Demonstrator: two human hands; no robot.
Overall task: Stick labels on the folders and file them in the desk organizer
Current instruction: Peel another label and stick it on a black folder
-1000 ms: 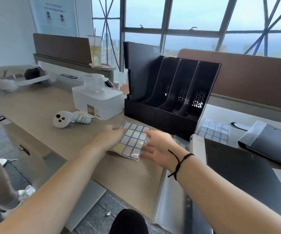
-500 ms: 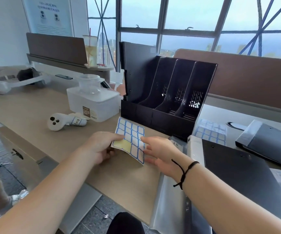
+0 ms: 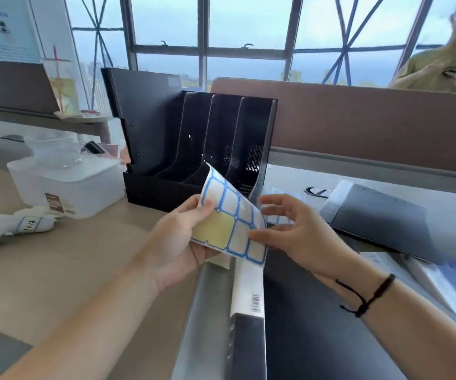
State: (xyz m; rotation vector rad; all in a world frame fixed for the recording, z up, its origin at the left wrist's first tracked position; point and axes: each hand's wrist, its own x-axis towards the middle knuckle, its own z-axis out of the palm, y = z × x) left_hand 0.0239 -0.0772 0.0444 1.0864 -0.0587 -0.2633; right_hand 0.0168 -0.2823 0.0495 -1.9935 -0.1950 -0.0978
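Early stage: left hand (image 3: 183, 237) pinches label sheet (image 3: 232, 226); right hand (image 3: 295, 231) open, fingering its edge. One folder filed in organizer (image 3: 194, 149) at 12 o'clock, others unlabeled.

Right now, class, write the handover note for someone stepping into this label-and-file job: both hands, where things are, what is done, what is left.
Left hand: pinching the label sheet, lifted off the desk; some labels are already gone from its yellow backing.
Right hand: open, fingertips at the sheet's right edge; no label peeled.
Black folder lies flat just below the hands; grey folder lies to the right.
Desk organizer: one folder stands in the leftmost slot; the others look empty.
Left: peel, stick, file both.
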